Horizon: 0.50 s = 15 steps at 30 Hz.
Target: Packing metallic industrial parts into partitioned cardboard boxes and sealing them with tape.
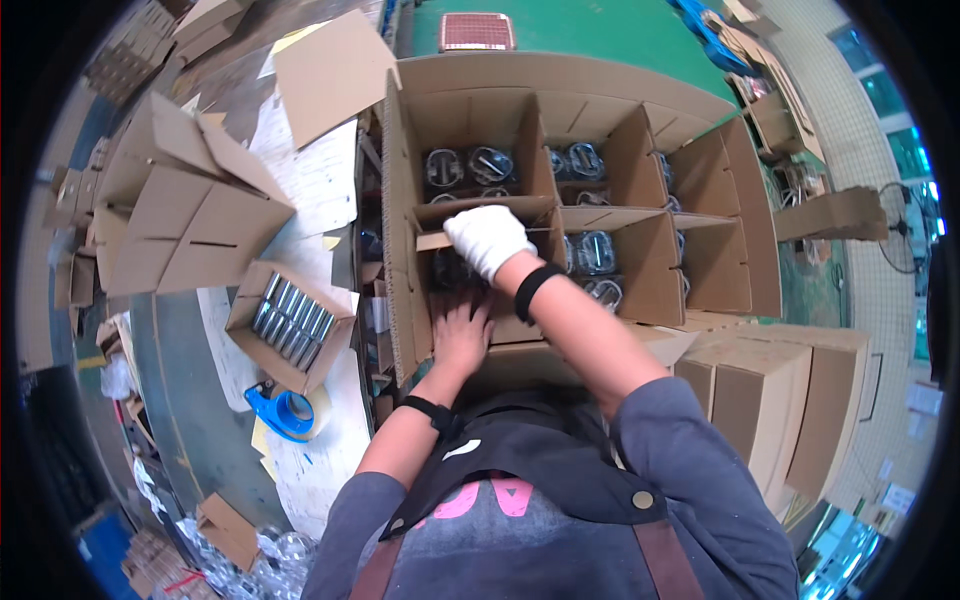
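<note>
A large cardboard carton [397, 320] stands open before me, split by cardboard dividers [600, 216] into several compartments. Clear-wrapped items with metal bars [490, 165] lie inside them. My right hand [490, 240], in a white glove, is closed at the edge of a narrow cardboard piece [434, 241] over the near left compartment. Bare and with fingers spread, my left hand [462, 335] reaches into that same compartment by its near wall. Dark wrapped items [452, 268] show between the two hands; the left fingertips are partly in shadow.
On the table to the left sit a small box of metal tubes [292, 320], a blue tape dispenser [283, 410] and folded cardboard dividers [185, 225]. A flat cardboard sheet [335, 78] lies farther back. Closed cartons [770, 400] stand at the right, and a fan [903, 228] beyond.
</note>
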### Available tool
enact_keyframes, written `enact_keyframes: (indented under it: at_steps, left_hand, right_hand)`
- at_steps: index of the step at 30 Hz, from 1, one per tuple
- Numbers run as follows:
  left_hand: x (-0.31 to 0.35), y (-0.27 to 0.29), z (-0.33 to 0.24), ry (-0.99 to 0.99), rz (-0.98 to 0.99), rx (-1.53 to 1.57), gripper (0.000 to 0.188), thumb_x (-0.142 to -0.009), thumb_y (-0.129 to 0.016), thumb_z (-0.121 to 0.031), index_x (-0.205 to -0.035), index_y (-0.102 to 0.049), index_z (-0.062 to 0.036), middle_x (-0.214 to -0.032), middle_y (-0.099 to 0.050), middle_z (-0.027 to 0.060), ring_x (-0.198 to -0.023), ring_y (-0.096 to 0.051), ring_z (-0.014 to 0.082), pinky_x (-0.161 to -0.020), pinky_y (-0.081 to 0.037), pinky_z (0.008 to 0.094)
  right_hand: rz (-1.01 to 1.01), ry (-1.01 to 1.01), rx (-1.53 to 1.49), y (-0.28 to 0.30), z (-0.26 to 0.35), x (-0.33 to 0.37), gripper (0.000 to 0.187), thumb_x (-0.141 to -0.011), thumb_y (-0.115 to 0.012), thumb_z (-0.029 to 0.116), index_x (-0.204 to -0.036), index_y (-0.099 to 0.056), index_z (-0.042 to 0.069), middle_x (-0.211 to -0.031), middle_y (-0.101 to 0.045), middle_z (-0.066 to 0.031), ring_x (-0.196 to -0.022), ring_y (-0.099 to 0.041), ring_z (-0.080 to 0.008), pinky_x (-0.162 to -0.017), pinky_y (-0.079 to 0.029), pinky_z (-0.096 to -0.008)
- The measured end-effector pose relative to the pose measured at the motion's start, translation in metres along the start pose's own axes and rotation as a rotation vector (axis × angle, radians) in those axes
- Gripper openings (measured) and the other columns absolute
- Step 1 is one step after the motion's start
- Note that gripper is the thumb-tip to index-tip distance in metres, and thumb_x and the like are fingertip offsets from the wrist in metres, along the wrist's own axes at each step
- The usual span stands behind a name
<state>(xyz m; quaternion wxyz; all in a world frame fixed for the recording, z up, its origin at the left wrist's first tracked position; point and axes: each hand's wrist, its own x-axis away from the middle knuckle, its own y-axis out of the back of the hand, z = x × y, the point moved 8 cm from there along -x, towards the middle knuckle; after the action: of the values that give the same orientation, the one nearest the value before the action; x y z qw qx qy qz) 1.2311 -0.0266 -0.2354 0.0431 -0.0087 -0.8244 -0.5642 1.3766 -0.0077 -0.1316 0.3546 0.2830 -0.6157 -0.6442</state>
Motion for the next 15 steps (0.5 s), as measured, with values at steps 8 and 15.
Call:
enact_keyframes:
  at_steps: [8,15]
  left_hand:
    - [0.003,0.006,-0.001,0.007,-0.025,0.149,0.051,-0.088,-0.057,-0.029,-0.136,-0.045,-0.0188,-0.14,-0.038,0.0138,-0.134,-0.03,0.0328,-0.11,-0.024,0.0533]
    - [0.002,-0.003,0.006,0.072,0.085,0.125,0.047,-0.088,-0.057,-0.031,-0.133,-0.049,-0.0177,-0.137,-0.041,0.0145,-0.127,-0.038,0.033,-0.105,-0.031,0.0506]
  right_hand:
    - [-0.096,-0.12,0.092,-0.003,-0.01,0.007,0.019,-0.086,-0.051,0.016,-0.102,-0.06,0.012,-0.089,-0.065,-0.0094,-0.084,-0.065,-0.0281,-0.07,-0.051,-0.0403]
    - [-0.207,-0.121,-0.073,-0.015,0.005,0.039,0.055,-0.076,-0.059,0.014,-0.13,-0.048,0.011,-0.113,-0.06,-0.0171,-0.109,-0.056,-0.036,-0.099,-0.038,-0.0493]
